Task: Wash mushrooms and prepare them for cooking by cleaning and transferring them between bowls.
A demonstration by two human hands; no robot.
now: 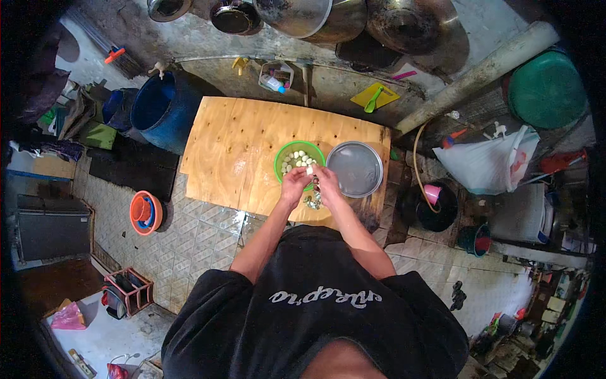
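Observation:
Both my hands meet over the near rim of a green plastic basin [277, 166], which holds several small peeled eggs [287, 166]. Between my fingertips is one small white egg [310, 169], apparently a quail egg. My left hand [295, 184] comes from the left with its fingertips at the egg; my right hand [326, 181] closes on it from the right. A pile of broken, speckled eggshells [312, 201] lies on the plywood tabletop [236, 156] just below my hands. To the right, a round metal tray [355, 169] stands beside the basin; what it holds is hard to make out.
A blue barrel [177, 113] stands beyond the table's left end. Nested orange basins [142, 213] sit on the tiled floor at left. On the right are a black bucket [438, 213] with a pink dipper [432, 194] and a hose [416, 161]. Pans [236, 18] hang on the far wall.

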